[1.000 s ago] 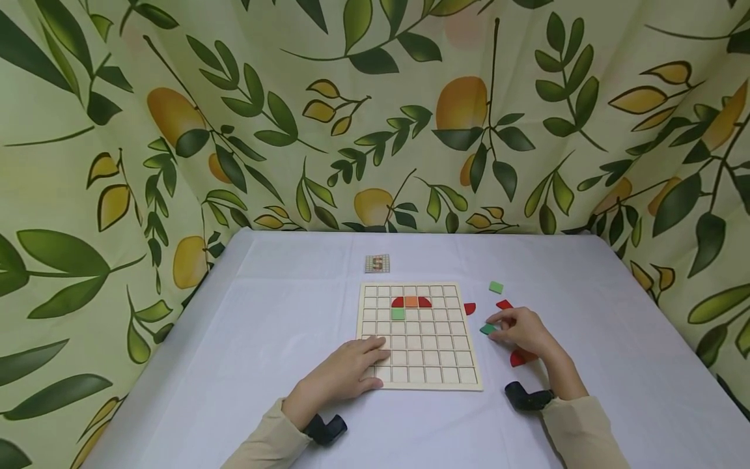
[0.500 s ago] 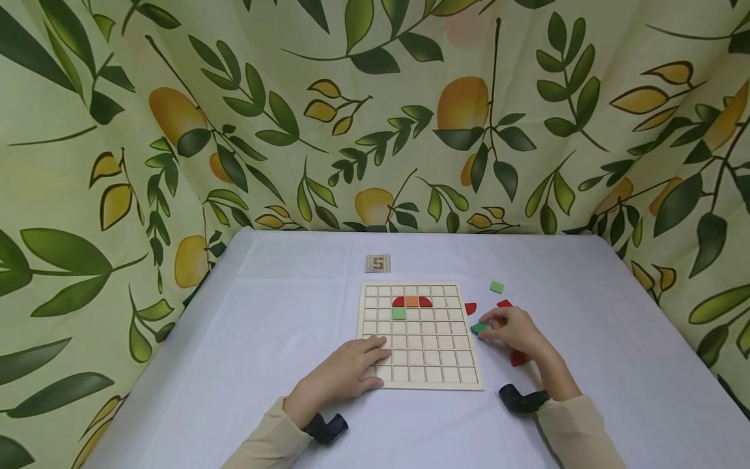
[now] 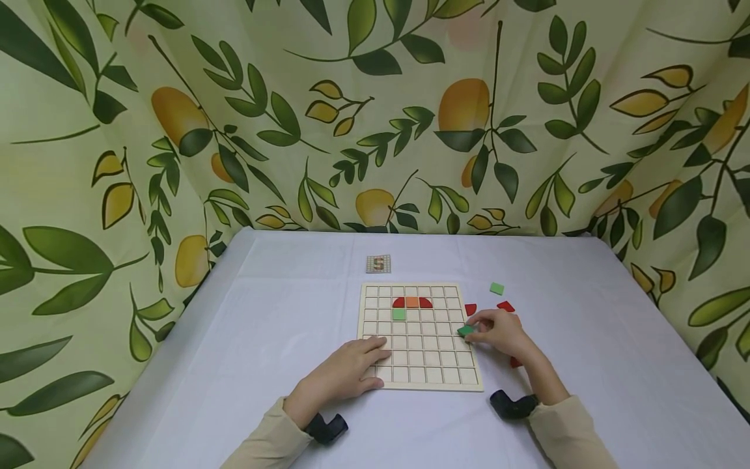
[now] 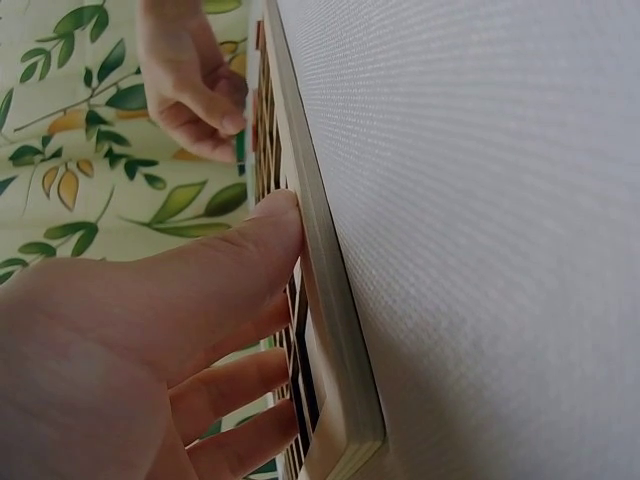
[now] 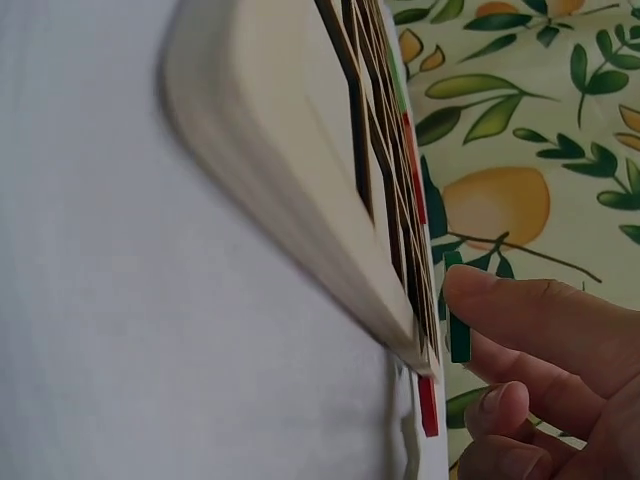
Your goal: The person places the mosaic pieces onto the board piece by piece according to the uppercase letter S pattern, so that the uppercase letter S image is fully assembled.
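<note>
My right hand (image 3: 498, 333) pinches a green tile (image 3: 465, 331) between thumb and fingers, over the right edge of a wooden grid board (image 3: 433, 358). In the right wrist view the tile (image 5: 459, 312) stands edge-on at the thumb tip, just off the board's surface. The left hand (image 3: 342, 370) rests on the board's front left corner with its fingers spread; the left wrist view has its thumb (image 4: 240, 255) along the board's edge. On the grid's upper part, an orange square (image 3: 412, 302) sits between two rounded red pieces (image 3: 398, 303), above a light green square (image 3: 399, 314).
A small patterned card (image 3: 378, 264) lies behind the board. Right of the board are a light green square (image 3: 497, 288), a rounded red piece (image 3: 471, 309), another red piece (image 3: 506, 306), and one more red piece (image 3: 515, 362) partly hidden by the right hand.
My right hand has carried the green tile leftward, from the table beside the board to over its right edge. The left hand stays in place.
</note>
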Demonstrator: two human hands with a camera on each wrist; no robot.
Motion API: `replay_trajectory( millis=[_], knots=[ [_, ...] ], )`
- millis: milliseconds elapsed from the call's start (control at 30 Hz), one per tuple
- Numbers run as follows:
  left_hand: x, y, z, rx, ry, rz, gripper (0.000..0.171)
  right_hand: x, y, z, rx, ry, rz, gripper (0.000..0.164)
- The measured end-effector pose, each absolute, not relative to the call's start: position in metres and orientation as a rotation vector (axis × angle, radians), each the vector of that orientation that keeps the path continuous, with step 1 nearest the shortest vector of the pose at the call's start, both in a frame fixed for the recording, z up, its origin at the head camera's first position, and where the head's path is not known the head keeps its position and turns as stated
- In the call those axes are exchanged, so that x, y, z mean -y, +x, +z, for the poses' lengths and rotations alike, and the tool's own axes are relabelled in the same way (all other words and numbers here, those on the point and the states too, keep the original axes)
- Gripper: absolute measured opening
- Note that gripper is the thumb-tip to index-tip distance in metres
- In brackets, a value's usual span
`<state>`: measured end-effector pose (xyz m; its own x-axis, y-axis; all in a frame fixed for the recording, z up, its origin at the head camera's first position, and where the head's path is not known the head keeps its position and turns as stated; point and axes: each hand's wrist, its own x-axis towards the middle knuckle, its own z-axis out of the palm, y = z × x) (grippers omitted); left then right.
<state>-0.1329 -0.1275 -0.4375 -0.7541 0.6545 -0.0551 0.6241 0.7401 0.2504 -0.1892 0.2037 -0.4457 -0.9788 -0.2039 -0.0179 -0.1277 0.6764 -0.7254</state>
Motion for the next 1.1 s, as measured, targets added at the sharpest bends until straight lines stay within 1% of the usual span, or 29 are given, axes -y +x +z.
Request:
replay_trajectory(
  millis=[633, 1100],
  knots=[
    [0.128, -0.134, -0.439, -2.793, 1.039, 0.334, 0.052, -0.173, -0.185, -0.442, -2.641, -0.317, -1.312, 0.025],
    [0.128, -0.133, -0.438, -2.791, 1.032, 0.343, 0.052, -0.152, -0.19, -0.447, -2.598, -0.274, -1.386, 0.023]
  ],
)
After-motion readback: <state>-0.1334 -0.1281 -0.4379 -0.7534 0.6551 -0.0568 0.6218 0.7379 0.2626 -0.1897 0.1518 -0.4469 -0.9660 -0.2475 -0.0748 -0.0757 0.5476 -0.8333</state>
